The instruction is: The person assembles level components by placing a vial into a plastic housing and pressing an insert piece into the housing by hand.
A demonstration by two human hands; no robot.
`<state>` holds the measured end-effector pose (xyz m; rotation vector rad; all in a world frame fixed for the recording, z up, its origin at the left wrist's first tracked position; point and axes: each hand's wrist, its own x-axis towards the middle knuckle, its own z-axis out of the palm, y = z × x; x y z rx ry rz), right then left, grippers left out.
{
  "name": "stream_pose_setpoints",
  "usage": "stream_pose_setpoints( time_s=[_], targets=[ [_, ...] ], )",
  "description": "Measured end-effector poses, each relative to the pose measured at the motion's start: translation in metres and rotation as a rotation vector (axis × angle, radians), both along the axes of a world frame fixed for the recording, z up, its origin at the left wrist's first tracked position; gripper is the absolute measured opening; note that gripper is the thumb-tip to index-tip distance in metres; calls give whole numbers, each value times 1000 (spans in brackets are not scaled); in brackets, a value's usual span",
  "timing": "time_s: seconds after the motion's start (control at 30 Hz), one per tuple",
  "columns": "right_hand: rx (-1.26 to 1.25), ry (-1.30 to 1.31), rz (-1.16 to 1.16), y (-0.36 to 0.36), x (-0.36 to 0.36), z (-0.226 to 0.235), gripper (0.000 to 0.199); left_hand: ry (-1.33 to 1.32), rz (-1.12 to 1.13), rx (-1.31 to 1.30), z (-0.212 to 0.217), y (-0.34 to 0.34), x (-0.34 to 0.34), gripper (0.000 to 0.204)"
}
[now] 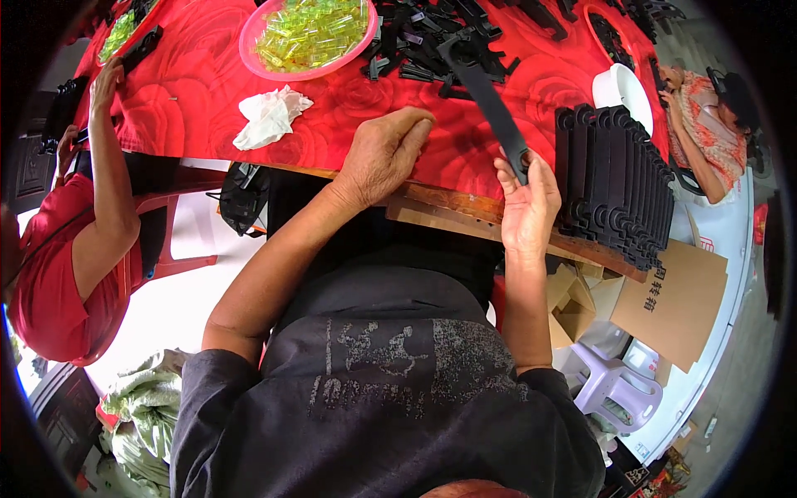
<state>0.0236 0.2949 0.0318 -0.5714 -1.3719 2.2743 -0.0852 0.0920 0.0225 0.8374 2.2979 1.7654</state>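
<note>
Between thumb and fingers, my right hand (530, 206) grips one end of a long black plastic strip (490, 104). The strip slants up and to the left, and its far, wider end reaches the pile of loose black parts (419, 50). My left hand (388, 153) is above the red cloth near the table's front edge, apart from the strip. Its fingers are curled together, and whatever they may hold is hidden. To the right of my right hand stands a tight row of similar black strips (610, 170). A crumpled white tissue (271, 116) lies left of my left hand.
A pink basin (247, 46) of clear yellow-green pieces sits at the back. Behind the row of strips is a white bowl (624, 93). Co-workers (70, 286) sit at the left and the right (706, 124). Cardboard (677, 307) and a lilac stool (616, 386) stand below right.
</note>
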Motion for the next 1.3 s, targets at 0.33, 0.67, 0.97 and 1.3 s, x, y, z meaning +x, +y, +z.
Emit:
stream_pose_setpoints(
  time_s=[0.33, 0.67, 0.97, 1.3],
  targets=[
    [410, 38, 142, -14, 8, -5, 29, -326, 97, 330, -3, 0, -10, 38],
    [260, 27, 202, -13, 9, 0, 34, -184, 92, 217, -8, 2, -8, 26],
    [-209, 86, 128, -7, 6, -7, 36, 25, 160, 81, 7, 5, 9, 12],
    [-209, 96, 183, -35, -16, 3, 32, 124, 150, -57, 26, 9, 37, 10]
  ],
)
